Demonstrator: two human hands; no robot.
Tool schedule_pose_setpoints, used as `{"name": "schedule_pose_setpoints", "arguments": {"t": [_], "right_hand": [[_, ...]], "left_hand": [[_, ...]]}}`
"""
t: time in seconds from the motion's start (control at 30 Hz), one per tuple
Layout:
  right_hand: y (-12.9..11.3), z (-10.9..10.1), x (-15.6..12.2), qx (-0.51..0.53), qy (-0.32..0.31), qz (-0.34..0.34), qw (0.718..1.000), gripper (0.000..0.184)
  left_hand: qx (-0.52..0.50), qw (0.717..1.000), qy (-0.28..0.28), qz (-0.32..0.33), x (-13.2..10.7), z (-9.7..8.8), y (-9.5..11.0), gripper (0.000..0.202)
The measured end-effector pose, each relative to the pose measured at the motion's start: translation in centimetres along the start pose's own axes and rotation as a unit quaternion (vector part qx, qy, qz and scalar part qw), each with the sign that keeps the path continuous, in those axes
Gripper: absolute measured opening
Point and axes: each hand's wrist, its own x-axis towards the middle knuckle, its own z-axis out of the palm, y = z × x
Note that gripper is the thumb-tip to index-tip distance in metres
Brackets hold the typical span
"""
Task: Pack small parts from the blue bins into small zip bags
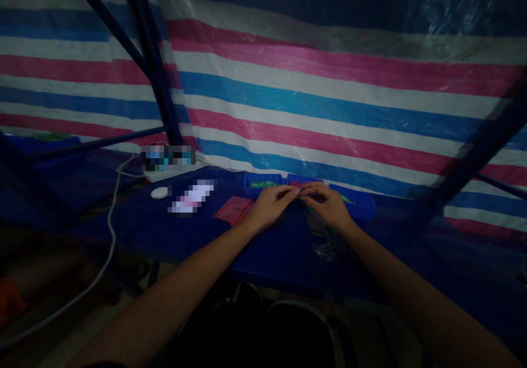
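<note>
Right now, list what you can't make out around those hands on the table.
Head view:
- Whatever lies between the left hand and right hand: hidden by the fingers.
- Contents of the blue trays: too small, partly behind the hands.
- Flat object left of the trays: pixelated.
- Clear plastic below the right hand: too dark to identify.

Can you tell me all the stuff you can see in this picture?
tarp: 1, pink, blue and white stripes, behind the table
poles: several, dark blue, in front of the tarp
table: 1, blue, under the hands
power strip: 1, white, back left of the table
cable: 1, white, hanging off the left side
round thing: 1, white, on the table
blurred item: 1, white and pink, on the table
red sheet: 1, red, on the table
bins: 3, blue, at the table's back
clear plastic: 1, see-through, below the right grip
left grip: 1, over the table, beside the right grip
right grip: 1, over the table, in front of the bins
</note>
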Motion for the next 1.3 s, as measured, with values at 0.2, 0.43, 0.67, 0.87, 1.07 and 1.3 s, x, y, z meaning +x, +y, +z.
{"name": "schedule_pose_setpoints", "arguments": {"t": [0.2, 0.43, 0.67, 0.87, 1.07, 1.3], "right_hand": [[0.4, 0.3, 0.0, 0.08, -0.028, 0.059, 0.995, 0.013], [-0.6, 0.4, -0.1, 0.181, -0.028, 0.136, 0.974, 0.023], [-1.5, 0.4, -0.3, 0.125, -0.038, 0.052, 0.99, 0.018], [-2.7, 0.8, -0.8, 0.167, -0.052, 0.059, 0.983, 0.029], [-2.9, 0.9, -0.8, 0.191, -0.071, 0.077, 0.976, 0.051], [-2.8, 0.9, -0.9, 0.175, -0.069, 0.086, 0.978, 0.042]], "left_hand": [[0.022, 0.999, 0.023, -0.017, 0.3, -0.4, -0.6, 0.02], [0.089, 0.996, 0.028, 0.014, 0.2, -0.6, -0.3, 0.019], [0.154, 0.985, 0.018, 0.079, -0.5, -0.3, 1.2, 0.025], [0.215, 0.971, 0.037, 0.095, -0.6, -0.4, 1.3, 0.03], [0.215, 0.972, 0.042, 0.082, -0.5, -0.6, 1.4, 0.015], [0.213, 0.972, 0.045, 0.086, -0.4, -0.5, 1.1, 0.006]]}}
